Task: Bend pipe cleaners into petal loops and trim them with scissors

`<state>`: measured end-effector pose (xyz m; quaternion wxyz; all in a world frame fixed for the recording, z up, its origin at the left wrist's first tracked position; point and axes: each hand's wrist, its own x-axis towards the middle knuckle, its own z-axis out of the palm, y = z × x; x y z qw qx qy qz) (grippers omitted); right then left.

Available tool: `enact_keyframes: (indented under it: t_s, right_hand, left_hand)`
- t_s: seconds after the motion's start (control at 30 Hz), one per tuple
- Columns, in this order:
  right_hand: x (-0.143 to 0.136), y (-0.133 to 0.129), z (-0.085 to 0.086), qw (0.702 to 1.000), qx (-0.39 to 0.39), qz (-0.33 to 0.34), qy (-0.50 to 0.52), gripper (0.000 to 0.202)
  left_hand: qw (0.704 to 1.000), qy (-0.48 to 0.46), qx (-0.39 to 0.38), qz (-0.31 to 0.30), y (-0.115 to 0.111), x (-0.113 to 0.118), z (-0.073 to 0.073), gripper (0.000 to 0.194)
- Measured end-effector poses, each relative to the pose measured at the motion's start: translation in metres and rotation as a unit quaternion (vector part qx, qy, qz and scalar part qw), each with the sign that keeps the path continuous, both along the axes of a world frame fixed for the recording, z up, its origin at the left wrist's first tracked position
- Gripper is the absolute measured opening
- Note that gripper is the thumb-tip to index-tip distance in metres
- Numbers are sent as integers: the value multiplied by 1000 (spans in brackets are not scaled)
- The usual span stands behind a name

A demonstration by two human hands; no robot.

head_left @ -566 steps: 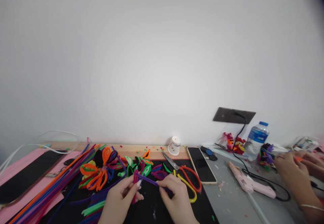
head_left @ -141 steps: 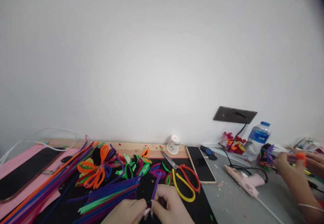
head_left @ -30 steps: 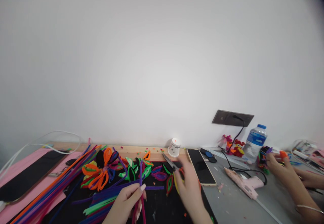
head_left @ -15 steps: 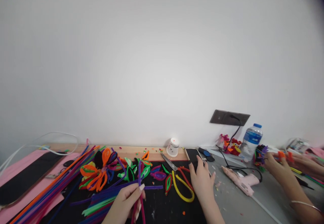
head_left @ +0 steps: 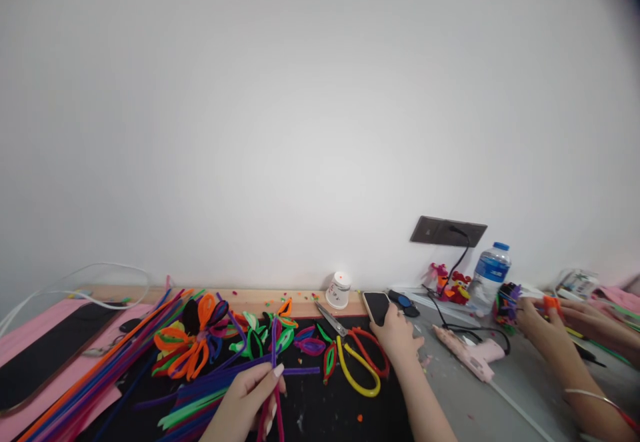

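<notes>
My left hand (head_left: pixel 250 395) is closed in a pinch at the bottom centre. It grips purple and magenta pipe cleaners (head_left: pixel 275 345), which cross at the fingertips. Bare fingers of my right hand (head_left: pixel 400 342) are spread over the lower part of a phone (head_left: pixel 376 307), touching it. The phone lies flat with a dark screen, its lower end hidden under that hand. Between my hands lie scissors (head_left: pixel 361 385) with one yellow and one red handle, their blades pointing away. Leaf shapes of bent pipe cleaner (head_left: pixel 310 343) sit beyond my left hand.
An orange pipe-cleaner flower (head_left: pixel 193 342) and long pipe-cleaner bundles (head_left: pixel 115 355) fill the left. A paper cup (head_left: pixel 339 291) stands by the wall. Rightward are a pink glue gun (head_left: pixel 473 355) with its cord, a water bottle (head_left: pixel 490 279), and another person's hands (head_left: pixel 537 322) holding something orange.
My right hand has shifted forward on the phone, covering more of its lower part. My left hand keeps its pinch. The whole view has drifted slightly.
</notes>
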<state>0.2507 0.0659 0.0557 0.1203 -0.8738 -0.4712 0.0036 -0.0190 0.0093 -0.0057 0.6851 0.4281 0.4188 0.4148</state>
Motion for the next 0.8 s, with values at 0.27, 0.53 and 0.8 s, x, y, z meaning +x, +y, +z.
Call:
enact_keyframes:
  t_s: [0.27, 0.53, 0.8]
  right_hand:
    - [0, 10, -3, 999, 23, -34, -2, 43]
    - [-15, -8, 6, 976, 190, 108, 7, 32]
    - [-83, -50, -4, 850, 159, 346, 363, 31]
  left_hand:
    - [1000, -3, -7, -5, -1, 0, 1, 50]
    - [999, -20, -27, 21, -2, 0, 6, 53]
    - [997, -44, 13, 54, 2, -5, 9, 42]
